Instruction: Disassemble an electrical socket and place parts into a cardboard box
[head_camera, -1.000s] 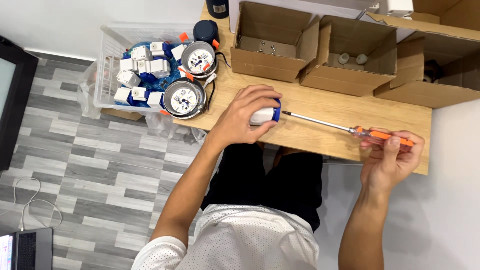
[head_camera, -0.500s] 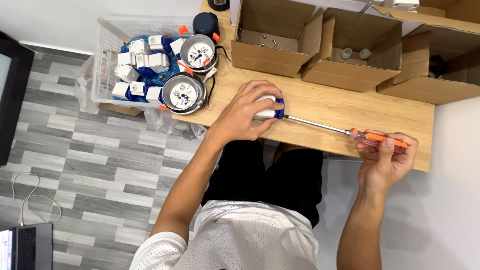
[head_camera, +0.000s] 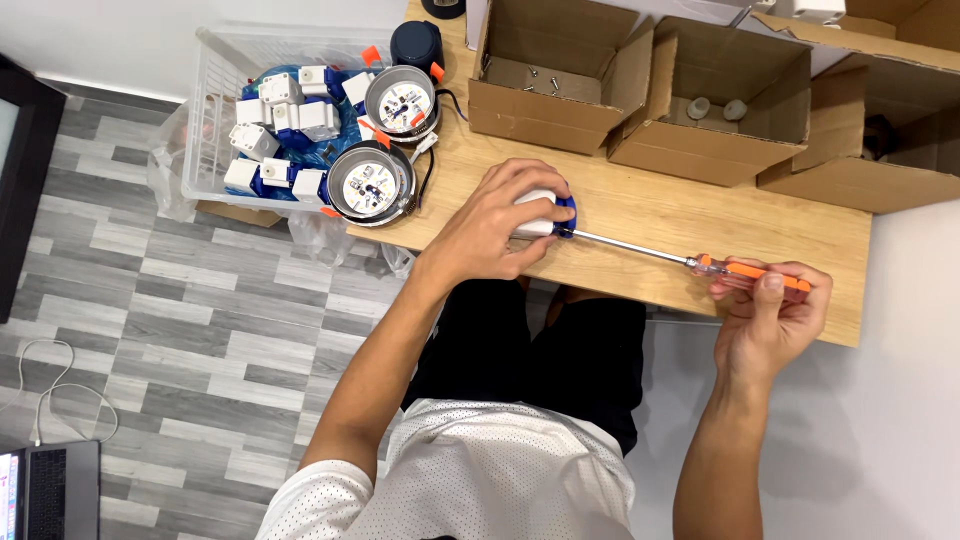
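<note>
Where grey floor (head_camera: 180, 330) shows, wooden desk (head_camera: 640, 215).

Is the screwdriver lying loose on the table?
No, the right hand grips the screwdriver by its orange handle, with its tip at the white part under the left hand.

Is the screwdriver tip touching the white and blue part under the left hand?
Touching. In the head view the screwdriver shaft runs straight into the blue end of the white and blue part that the left hand covers, no gap visible.

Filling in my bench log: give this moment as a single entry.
left hand: holds white-and-blue part on table | right hand: grips orange screwdriver | tip at part
</note>
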